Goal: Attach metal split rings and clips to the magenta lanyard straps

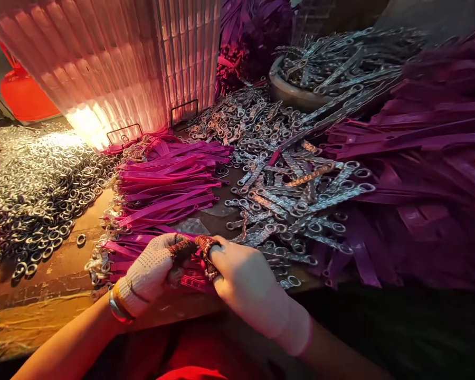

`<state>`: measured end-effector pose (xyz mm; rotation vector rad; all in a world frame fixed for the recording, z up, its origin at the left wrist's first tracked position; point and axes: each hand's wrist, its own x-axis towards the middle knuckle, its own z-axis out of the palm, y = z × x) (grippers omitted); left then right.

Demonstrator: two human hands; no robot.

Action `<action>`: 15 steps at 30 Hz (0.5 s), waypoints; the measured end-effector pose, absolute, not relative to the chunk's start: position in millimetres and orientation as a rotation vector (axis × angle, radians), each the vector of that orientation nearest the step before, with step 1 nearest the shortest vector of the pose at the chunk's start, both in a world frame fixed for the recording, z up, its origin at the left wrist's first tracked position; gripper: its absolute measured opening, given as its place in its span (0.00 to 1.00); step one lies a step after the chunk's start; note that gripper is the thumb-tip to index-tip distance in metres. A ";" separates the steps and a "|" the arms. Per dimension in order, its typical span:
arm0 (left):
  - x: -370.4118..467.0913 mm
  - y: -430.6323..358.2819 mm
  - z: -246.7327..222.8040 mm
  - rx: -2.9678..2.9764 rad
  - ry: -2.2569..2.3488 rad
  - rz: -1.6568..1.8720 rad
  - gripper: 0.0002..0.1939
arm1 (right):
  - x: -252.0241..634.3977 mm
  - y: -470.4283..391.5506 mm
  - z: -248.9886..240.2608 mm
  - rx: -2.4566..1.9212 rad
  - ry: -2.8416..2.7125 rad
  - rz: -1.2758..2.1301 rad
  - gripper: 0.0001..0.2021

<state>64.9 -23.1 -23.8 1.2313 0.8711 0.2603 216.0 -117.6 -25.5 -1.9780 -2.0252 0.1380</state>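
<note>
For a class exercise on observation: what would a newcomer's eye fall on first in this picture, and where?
Probably the bright pink straps, spread in the middle, mostly beyond the gloved left hand and right hand. Next come the heap of shiny metal rings at the left and the glowing ribbed panel at the upper left.

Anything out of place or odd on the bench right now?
One metal ring lies alone on the tabletop, apart from the ring pile, as if strayed. Farther right, one link strip looks coppery among silvery strips, though that may be the lighting.
</note>
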 end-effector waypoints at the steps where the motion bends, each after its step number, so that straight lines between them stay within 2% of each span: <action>1: 63.5 -23.7 -25.9 1.208 0.863 0.262 0.18 | 214.6 -117.5 -26.3 -1.988 -2.030 0.141 0.10; 4: 59.0 -25.2 -28.4 1.293 0.852 0.255 0.19 | 210.2 -117.7 -32.2 -1.999 -2.047 0.104 0.10; 8: 55.6 -24.6 -29.1 1.604 0.866 0.326 0.21 | 206.3 -118.1 -42.1 -1.963 -2.033 -0.118 0.07; 11: 53.7 -23.5 -34.7 1.536 0.796 0.178 0.20 | 207.3 -116.8 -45.6 -1.862 -2.077 -0.248 0.09; 15: 50.5 -23.9 -48.7 1.831 0.746 0.225 0.12 | 209.9 -115.0 -45.5 -1.872 -2.121 -0.084 0.10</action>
